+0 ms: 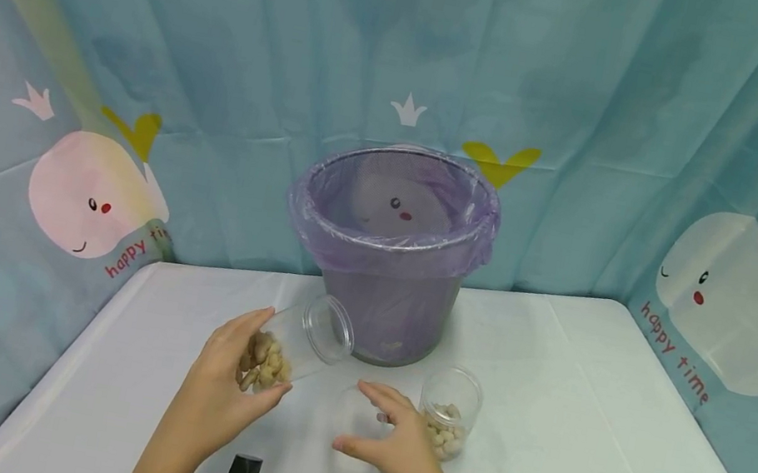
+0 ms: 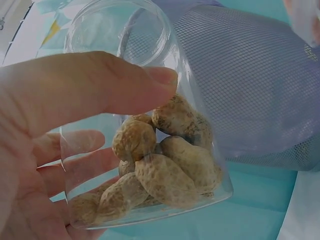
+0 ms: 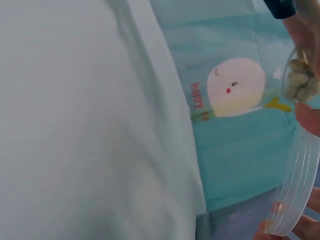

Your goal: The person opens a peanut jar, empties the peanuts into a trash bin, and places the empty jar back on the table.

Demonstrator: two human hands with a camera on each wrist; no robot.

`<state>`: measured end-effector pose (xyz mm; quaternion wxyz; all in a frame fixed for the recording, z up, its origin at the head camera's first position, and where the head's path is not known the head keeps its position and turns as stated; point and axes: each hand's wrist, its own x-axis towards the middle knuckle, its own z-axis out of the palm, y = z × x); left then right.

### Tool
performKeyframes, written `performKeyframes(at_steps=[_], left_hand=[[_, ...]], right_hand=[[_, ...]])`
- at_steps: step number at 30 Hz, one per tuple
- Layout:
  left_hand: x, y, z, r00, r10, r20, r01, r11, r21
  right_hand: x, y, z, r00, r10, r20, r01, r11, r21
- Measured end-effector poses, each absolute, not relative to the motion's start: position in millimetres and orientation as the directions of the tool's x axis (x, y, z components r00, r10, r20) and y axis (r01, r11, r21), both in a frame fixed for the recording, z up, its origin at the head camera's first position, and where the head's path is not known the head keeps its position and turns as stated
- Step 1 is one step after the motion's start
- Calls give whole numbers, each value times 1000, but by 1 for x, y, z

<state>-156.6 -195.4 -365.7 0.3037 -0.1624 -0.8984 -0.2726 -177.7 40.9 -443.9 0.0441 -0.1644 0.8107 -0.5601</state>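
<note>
My left hand (image 1: pixel 205 400) grips a clear jar (image 1: pixel 310 336), tilted on its side with its mouth towards the bin; peanuts in shells (image 1: pixel 267 362) lie at its bottom end. The left wrist view shows the thumb of this hand (image 2: pixel 75 95) across the jar wall, with the peanuts (image 2: pixel 165 175) behind it. A translucent lid (image 3: pixel 296 182) is held by its edge between the thumb and fingers (image 3: pixel 306 227) of my right hand (image 1: pixel 407 457). Just beyond that hand stands a second clear jar (image 1: pixel 454 389), upright, with pale pieces (image 1: pixel 444 436) inside.
A purple mesh bin (image 1: pixel 384 313) lined with a purple bag (image 1: pixel 387 251) stands at the back of the white table (image 1: pixel 582 424). Blue curtains (image 1: pixel 240 77) with whale prints hang behind and at both sides. A black device sits at my left wrist.
</note>
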Motion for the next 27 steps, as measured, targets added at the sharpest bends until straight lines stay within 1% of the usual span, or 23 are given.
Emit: performKeyframes(at_steps=[8,21,27], left_hand=[[-157,-199,-366,-772,117,625,436,813,386],[-157,-202,-365,-777,105,621,430,809,401],[-157,-201,-364,-786,95,610,416,812,409]], right_hand=[[-186,38,-458,-939,-320,125,-249,382,-890],[-190,37,-471,-938,-342,55,-196,395,-898],[-192,37,-478,-939,-340,44,-189,408,-893]])
